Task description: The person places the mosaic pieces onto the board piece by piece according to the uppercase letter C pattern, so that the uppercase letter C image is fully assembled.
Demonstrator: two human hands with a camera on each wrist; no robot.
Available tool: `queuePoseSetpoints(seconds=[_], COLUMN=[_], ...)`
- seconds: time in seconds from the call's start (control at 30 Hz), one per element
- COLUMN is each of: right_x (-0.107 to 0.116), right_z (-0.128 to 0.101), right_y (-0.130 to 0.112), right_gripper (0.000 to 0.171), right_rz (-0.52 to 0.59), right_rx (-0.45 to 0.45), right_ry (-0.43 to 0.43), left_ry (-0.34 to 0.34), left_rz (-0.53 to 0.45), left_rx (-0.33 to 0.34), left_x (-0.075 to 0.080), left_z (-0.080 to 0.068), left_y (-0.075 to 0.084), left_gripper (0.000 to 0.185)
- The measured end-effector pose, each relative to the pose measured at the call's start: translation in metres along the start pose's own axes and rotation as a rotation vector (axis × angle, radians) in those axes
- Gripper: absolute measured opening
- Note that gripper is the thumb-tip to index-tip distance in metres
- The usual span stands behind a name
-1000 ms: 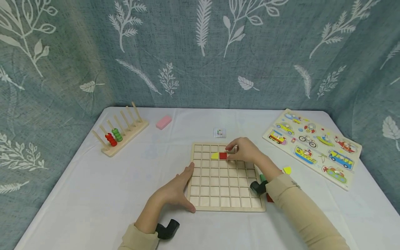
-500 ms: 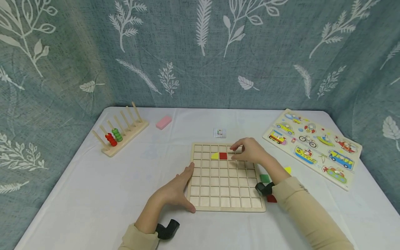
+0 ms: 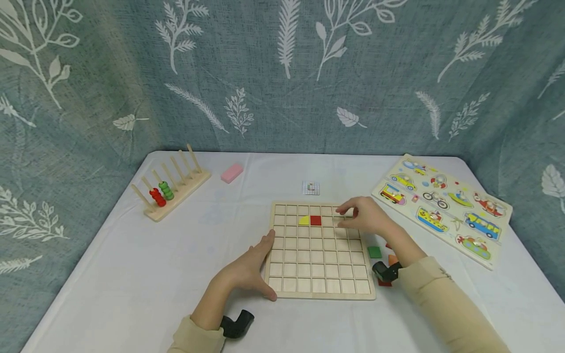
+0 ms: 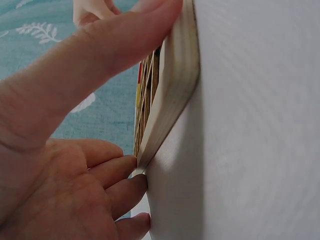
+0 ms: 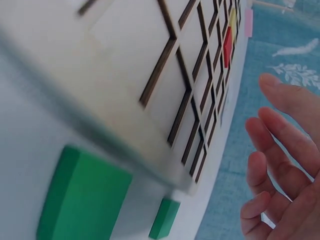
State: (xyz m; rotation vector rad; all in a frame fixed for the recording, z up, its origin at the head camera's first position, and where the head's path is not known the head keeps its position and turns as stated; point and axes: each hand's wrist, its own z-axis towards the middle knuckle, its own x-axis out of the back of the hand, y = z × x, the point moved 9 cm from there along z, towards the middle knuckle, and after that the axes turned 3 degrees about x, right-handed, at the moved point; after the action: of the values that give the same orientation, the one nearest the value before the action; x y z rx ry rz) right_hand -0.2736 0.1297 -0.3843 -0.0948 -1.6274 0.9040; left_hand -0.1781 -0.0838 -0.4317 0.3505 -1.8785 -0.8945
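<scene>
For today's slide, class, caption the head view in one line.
Left hand steadies the wooden grid board; right hand hovers empty beside the red tile.

Flat wooden grid board (image 3: 320, 264), red tile (image 3: 315, 220) inside

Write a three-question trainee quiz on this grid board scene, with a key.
1. True or false: the left hand rests against the left edge of the wooden grid board.
2. Which coloured piece sits in the board directly right of the yellow piece? A green, B red, C orange.
3. Fill in: the right hand hovers over the board's upper ____ corner.

Key: 1 true; 2 B, the red square; 3 right.
</scene>
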Motion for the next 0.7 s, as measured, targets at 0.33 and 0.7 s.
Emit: queuePoseSetpoints(seconds=[0.33,0.7], right_x=[0.009,0.025], right_z=[-0.015,-0.035], right_y=[0.016,0.026], right_gripper=[0.032,0.033], right_rz=[-0.015,-0.038], right_rx=[-0.046,-0.035], right_ry=[0.023,0.061], left_ry=[-0.001,0.002], left_rz=[0.000,0.008], left_rx=[0.003,0.007], left_x=[0.001,0.001], left_z=[-0.001,-0.002], left_y=[0.002,0.001], left_gripper=[0.132,0.132])
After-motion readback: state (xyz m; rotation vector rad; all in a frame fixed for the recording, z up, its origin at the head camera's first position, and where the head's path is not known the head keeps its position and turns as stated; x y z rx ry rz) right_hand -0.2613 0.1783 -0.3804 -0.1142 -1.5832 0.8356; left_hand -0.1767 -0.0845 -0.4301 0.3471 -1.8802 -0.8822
